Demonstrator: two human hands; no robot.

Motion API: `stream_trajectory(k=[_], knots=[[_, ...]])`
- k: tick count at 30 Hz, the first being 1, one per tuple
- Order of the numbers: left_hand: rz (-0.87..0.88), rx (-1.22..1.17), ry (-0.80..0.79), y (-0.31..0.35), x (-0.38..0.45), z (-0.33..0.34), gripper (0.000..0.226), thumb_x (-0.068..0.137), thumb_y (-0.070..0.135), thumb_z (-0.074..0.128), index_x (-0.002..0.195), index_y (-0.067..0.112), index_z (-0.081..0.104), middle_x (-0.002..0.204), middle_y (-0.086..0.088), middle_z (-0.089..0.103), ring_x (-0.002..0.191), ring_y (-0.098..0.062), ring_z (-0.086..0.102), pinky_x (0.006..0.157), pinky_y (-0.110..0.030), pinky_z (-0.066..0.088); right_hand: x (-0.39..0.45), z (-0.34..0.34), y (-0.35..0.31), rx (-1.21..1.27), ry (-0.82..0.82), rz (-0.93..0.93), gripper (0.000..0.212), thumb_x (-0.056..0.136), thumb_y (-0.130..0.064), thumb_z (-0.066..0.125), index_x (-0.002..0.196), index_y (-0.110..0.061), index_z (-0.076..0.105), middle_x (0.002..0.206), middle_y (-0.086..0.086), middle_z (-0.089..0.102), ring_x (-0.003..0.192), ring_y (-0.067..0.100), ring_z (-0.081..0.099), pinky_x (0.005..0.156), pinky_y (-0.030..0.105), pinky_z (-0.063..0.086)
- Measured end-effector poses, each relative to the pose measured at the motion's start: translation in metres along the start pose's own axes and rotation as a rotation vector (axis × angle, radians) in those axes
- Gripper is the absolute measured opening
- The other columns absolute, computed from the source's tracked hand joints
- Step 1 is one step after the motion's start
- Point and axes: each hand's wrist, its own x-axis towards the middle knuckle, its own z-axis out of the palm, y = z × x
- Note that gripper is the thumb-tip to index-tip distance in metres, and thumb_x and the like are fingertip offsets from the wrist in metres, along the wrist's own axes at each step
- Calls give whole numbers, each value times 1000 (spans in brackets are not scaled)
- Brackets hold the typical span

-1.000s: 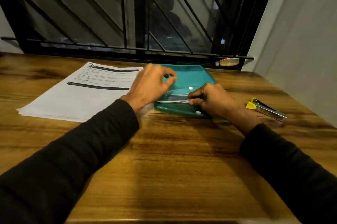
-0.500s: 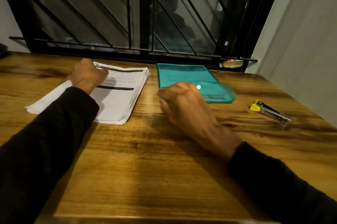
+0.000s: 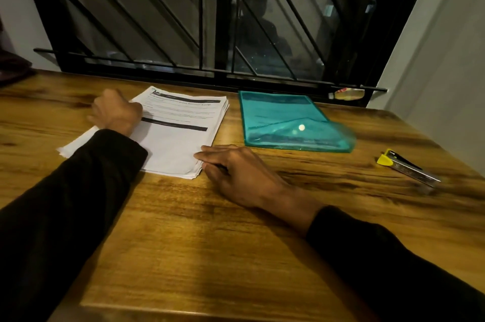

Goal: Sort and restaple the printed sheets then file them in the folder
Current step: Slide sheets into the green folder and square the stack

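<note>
While stack of printed sheets [image 3: 178,135] lies flat on tabletop [image 3: 236,243] toward far left, long axis runs near edge to far edge, header end pointing at window. Left hand [image 3: 116,112] curled over stack's left side; grip itself hidden. Right hand [image 3: 236,172] flat, fingers straight, touching stack's near right corner. Teal folder [image 3: 288,122] right of stack, flap shut, contents unclear. Stapler [image 3: 409,168] near right edge.

The top sheet of the paper stack [image 3: 181,125] carries printed lines and dark heading bars, all too blurred to read.
</note>
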Motion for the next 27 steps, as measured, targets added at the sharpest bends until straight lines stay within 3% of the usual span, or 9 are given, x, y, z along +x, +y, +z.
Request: stream_trajectory(k=[15,25,27], knots=[[28,-179,57,-6,-2,-8,26,88,19,73,114,16,70,123,-13,66,110,-33,63,93,-42,53,0,-2,0,9,-32,21,38,99,-28,46,135,-21,55,142,-3,51,135,14,42,110,39,38],[-45,-223,29,-7,4,-9,20,93,16,67,111,6,65,126,-17,61,115,-32,59,95,-39,48,-5,-7,-6,0,-61,19,39,99,-31,45,137,-24,52,147,-3,45,139,12,37,114,37,34],[-55,-205,10,-10,7,-8,28,95,19,64,118,3,63,132,-19,57,116,-34,58,95,-41,47,-7,-10,-8,-8,-92,19,40,100,-33,44,139,-25,50,150,-3,41,141,12,33,116,37,30]])
